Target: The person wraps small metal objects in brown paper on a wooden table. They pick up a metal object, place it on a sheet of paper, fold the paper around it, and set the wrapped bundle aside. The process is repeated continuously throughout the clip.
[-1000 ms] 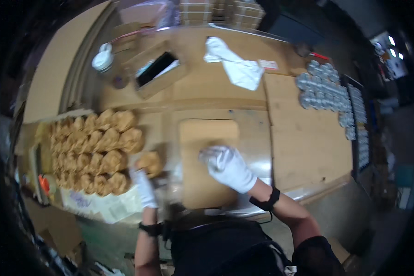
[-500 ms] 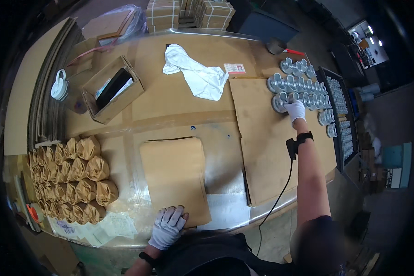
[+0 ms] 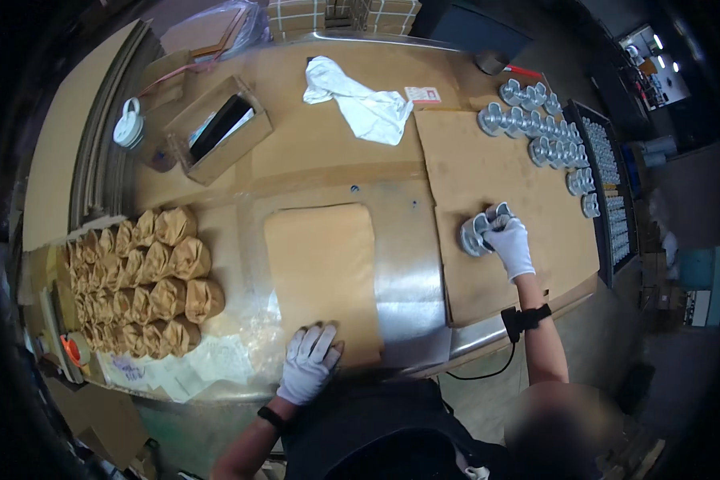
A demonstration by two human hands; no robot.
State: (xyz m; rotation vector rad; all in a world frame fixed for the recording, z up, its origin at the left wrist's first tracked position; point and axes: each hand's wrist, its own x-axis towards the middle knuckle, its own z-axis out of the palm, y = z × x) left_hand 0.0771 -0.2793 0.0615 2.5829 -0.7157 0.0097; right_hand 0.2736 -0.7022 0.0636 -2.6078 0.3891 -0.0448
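My right hand [image 3: 510, 242], in a white glove, grips a shiny metal part [image 3: 478, 232] and holds it over the cardboard sheet [image 3: 488, 180] on the right side of the table. My left hand [image 3: 310, 360], also gloved, lies flat with fingers spread on the near edge of a brown paper sheet [image 3: 322, 268] in the middle of the table. More metal parts [image 3: 540, 128] of the same kind stand in rows at the far right.
Several paper-wrapped bundles [image 3: 148, 276] lie in rows at the left. A white cloth [image 3: 360, 100] lies at the back, next to an open cardboard box [image 3: 216, 132]. A roll of white tape [image 3: 128, 128] sits at the back left. A dark tray [image 3: 608, 184] runs along the right edge.
My right hand reached out to the rows of metal parts at the far right, then came back toward me holding one. My left hand left the bundles and settled on the paper's near edge.
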